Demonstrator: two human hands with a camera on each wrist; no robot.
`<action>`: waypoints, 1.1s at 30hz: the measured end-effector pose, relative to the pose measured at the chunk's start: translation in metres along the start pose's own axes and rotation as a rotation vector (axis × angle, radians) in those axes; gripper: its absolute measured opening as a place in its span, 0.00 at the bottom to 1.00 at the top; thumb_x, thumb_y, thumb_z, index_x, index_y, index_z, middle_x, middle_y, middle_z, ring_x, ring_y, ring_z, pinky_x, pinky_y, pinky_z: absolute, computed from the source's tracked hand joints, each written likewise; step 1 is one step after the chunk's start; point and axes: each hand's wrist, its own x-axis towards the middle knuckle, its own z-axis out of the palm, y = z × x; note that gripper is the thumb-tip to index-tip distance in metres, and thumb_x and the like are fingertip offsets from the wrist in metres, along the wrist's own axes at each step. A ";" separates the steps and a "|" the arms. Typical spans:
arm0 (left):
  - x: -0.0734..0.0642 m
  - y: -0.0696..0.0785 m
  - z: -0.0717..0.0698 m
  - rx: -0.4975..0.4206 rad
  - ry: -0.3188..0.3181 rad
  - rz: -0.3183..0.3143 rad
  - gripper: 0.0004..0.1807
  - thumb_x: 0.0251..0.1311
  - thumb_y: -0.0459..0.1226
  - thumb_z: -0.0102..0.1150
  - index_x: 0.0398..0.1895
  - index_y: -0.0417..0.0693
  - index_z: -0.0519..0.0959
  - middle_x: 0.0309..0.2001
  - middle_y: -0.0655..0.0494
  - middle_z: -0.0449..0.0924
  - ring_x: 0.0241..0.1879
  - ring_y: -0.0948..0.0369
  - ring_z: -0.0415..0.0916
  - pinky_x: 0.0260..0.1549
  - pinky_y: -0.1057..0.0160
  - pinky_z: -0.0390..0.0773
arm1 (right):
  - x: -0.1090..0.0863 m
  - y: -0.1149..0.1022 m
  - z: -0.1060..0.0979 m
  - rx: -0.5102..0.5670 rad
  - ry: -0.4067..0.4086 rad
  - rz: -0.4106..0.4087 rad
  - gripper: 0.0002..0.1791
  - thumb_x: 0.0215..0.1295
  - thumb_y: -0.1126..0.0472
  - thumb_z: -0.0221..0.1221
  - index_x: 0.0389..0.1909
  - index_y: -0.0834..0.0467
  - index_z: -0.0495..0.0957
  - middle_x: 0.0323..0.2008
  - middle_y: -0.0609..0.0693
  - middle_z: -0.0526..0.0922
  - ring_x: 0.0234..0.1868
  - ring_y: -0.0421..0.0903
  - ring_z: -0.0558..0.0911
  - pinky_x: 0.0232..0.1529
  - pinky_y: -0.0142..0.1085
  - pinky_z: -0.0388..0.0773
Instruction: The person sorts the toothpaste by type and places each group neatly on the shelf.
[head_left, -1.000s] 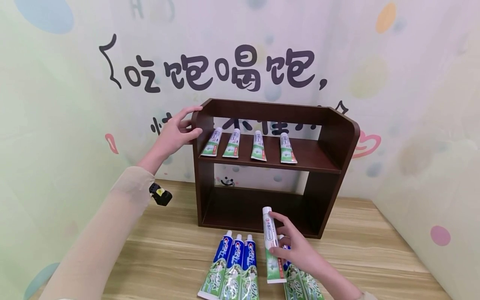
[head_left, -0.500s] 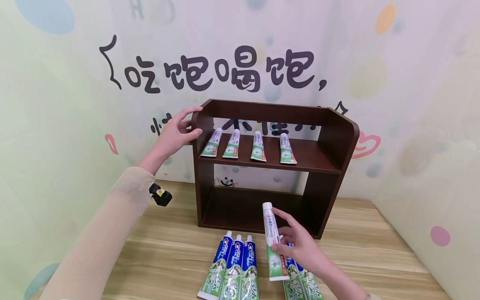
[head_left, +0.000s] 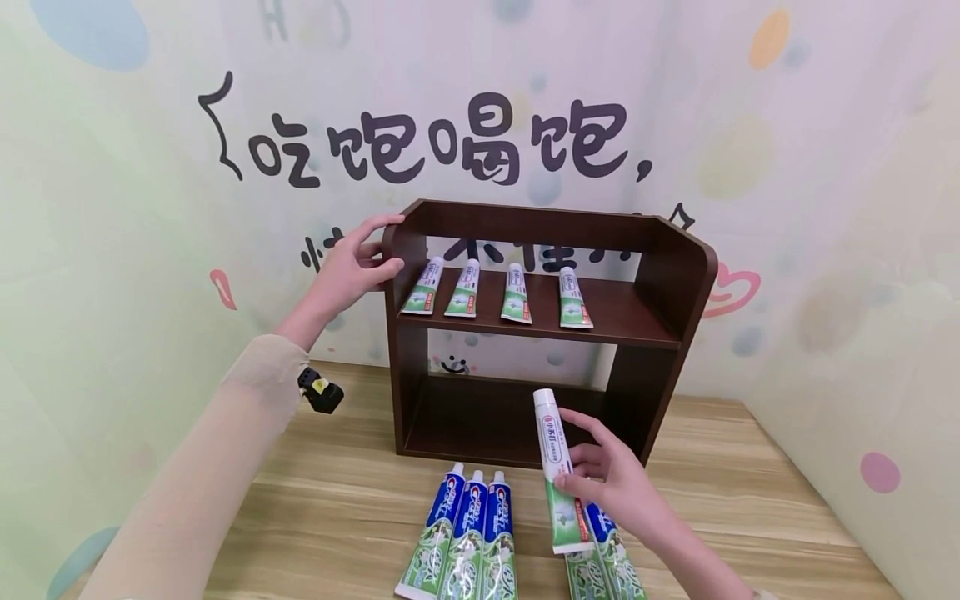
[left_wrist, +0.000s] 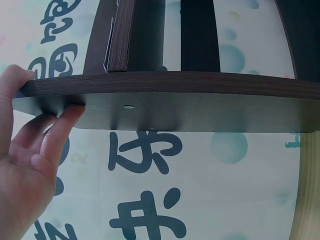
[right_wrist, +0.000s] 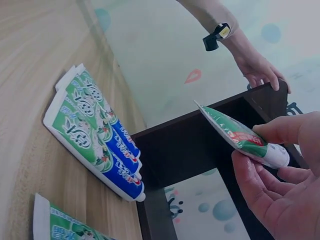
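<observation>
My right hand holds a white-and-green toothpaste tube between thumb and fingers. The tube tilts cap-up in front of the lower compartment of a dark brown shelf. In the right wrist view the flat end of this tube points away from the palm. My left hand grips the upper left side panel of the shelf; in the left wrist view its fingers and thumb lie on both faces of that panel. On the upper board several matching tubes lie in a spaced row, caps to the back.
Three blue-and-green toothpaste tubes lie side by side on the wooden table. More tubes of that kind lie to the right, partly behind the held tube. A patterned backdrop stands behind the shelf.
My right hand has raised the white-and-green tube a little and shifted it slightly right, away from the tubes on the table. The left hand has stayed on the shelf panel.
</observation>
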 end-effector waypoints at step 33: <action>0.001 0.000 0.000 -0.016 0.006 -0.011 0.32 0.65 0.35 0.60 0.70 0.66 0.66 0.60 0.37 0.76 0.49 0.48 0.82 0.37 0.65 0.85 | 0.013 -0.044 -0.053 -0.007 0.163 -0.075 0.37 0.70 0.59 0.58 0.75 0.38 0.55 0.62 0.64 0.71 0.45 0.42 0.82 0.37 0.36 0.85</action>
